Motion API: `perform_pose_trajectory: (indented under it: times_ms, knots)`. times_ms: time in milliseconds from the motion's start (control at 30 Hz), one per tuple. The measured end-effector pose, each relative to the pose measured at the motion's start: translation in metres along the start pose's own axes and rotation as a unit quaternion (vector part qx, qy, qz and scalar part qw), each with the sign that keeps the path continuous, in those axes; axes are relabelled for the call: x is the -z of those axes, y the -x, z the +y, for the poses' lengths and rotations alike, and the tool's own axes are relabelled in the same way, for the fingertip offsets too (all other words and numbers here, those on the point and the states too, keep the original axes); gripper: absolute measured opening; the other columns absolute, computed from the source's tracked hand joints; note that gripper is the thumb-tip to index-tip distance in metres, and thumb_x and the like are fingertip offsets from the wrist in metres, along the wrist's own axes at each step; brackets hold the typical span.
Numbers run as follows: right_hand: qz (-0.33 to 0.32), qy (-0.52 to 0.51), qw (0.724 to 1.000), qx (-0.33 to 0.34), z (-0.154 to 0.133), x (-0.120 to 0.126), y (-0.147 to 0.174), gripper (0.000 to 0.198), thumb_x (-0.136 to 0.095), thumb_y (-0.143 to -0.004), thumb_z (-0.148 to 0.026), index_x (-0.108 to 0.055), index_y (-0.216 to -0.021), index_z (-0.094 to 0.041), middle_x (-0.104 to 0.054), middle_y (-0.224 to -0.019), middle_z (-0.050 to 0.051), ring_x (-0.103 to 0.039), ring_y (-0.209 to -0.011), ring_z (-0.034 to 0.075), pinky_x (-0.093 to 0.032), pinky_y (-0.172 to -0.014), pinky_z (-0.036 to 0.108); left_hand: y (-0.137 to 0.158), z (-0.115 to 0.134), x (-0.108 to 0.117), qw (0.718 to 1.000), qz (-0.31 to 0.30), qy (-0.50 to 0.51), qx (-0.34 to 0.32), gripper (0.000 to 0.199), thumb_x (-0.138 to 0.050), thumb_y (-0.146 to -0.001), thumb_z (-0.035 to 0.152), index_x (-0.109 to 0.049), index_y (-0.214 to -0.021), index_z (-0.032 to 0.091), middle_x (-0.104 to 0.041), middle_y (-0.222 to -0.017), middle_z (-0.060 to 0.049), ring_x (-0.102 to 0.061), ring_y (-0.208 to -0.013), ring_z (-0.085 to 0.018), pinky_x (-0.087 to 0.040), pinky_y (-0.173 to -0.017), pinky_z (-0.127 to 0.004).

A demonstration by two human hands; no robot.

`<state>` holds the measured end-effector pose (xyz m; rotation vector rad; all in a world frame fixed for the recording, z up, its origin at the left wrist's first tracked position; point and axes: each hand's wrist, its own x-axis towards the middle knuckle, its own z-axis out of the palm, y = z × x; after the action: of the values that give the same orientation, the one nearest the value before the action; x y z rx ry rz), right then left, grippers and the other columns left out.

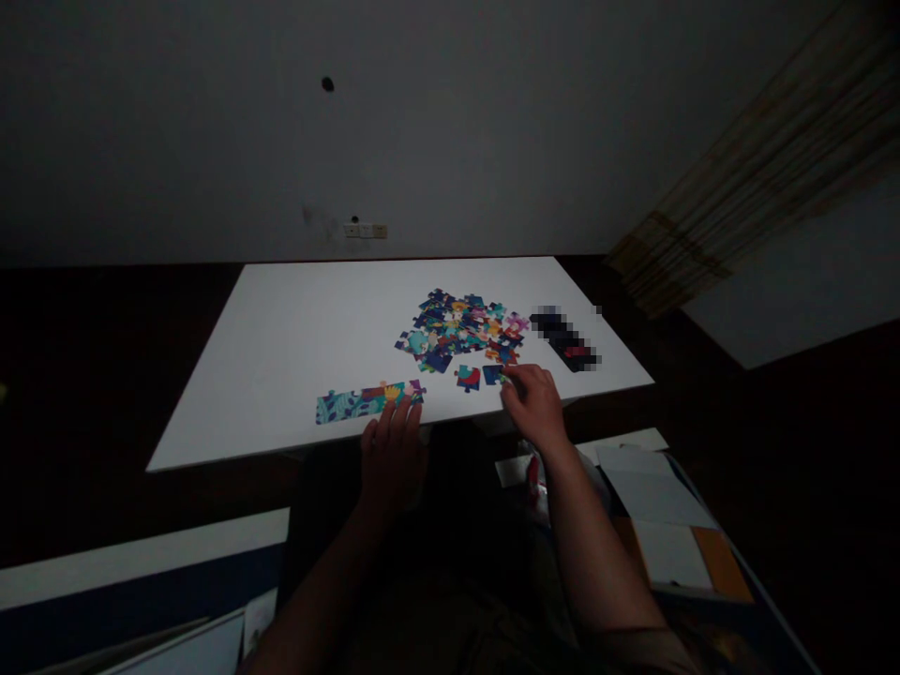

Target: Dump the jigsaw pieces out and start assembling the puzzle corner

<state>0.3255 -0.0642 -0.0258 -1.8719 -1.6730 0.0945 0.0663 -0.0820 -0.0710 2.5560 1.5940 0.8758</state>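
A joined strip of jigsaw pieces lies along the near side of the white table. My left hand rests its outstretched fingers on the right part of that strip. With thumb and fingers closed, my right hand grips the edge of a dark blue puzzle piece at the tabletop. Just left of it, apart, is a red and teal puzzle piece. Beyond both hands spreads a heap of loose puzzle pieces in many colours.
Right of the heap lies a dark, pixelated oblong object. The table's near edge runs just under my hands. Below on the right are papers or boxes. A wall with sockets stands behind, and a tied curtain hangs at right.
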Motion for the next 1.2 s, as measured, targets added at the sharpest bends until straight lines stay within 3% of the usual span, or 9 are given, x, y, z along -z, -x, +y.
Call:
perform_pose_trajectory:
  times_ms: [300, 433, 800, 1200]
  knots:
    - [0.007, 0.002, 1.000, 0.008, 0.003, -0.002, 0.001, 0.028, -0.048, -0.086, -0.025, -0.065, -0.107, -0.023, -0.060, -0.106, 0.009, -0.051, -0.103, 0.027, -0.042, -0.093, 0.043, 0.002, -0.005, -0.003, 0.999, 0.032, -0.004, -0.022, 0.061, -0.052, -0.084, 0.014, -0.037, -0.142, 0.025, -0.047, -0.142, -0.009, -0.040, -0.134, -0.030, -0.033, -0.105, -0.056]
    - [0.001, 0.006, 1.000, 0.010, 0.002, -0.002, -0.001, 0.028, -0.049, -0.086, -0.026, -0.064, -0.110, -0.024, -0.059, -0.107, 0.009, -0.051, -0.103, 0.028, -0.042, -0.094, 0.043, 0.002, -0.004, 0.000, 1.000, 0.014, 0.000, -0.018, 0.061, -0.050, -0.084, 0.015, -0.037, -0.143, 0.024, -0.046, -0.143, -0.010, -0.039, -0.135, -0.030, -0.033, -0.106, -0.057]
    - [-0.039, 0.055, 0.997, 0.048, -0.035, -0.011, -0.013, 0.042, -0.064, -0.079, -0.047, -0.062, -0.118, -0.029, -0.044, -0.133, 0.011, -0.039, -0.120, 0.037, -0.036, -0.097, 0.053, 0.002, -0.004, 0.003, 1.000, 0.018, 0.001, -0.019, 0.058, -0.048, -0.085, 0.015, -0.039, -0.142, 0.024, -0.046, -0.143, -0.009, -0.039, -0.135, -0.030, -0.032, -0.106, -0.055]
    - [-0.076, 0.026, 0.996, 0.050, -0.037, -0.018, -0.015, 0.039, -0.068, -0.075, -0.045, -0.061, -0.109, -0.027, -0.056, -0.119, 0.011, -0.045, -0.116, 0.034, -0.037, -0.097, 0.052, 0.002, -0.004, 0.011, 1.000, -0.016, 0.000, -0.018, 0.061, -0.051, -0.082, 0.016, -0.039, -0.142, 0.022, -0.043, -0.146, -0.009, -0.035, -0.137, -0.030, -0.032, -0.108, -0.053]
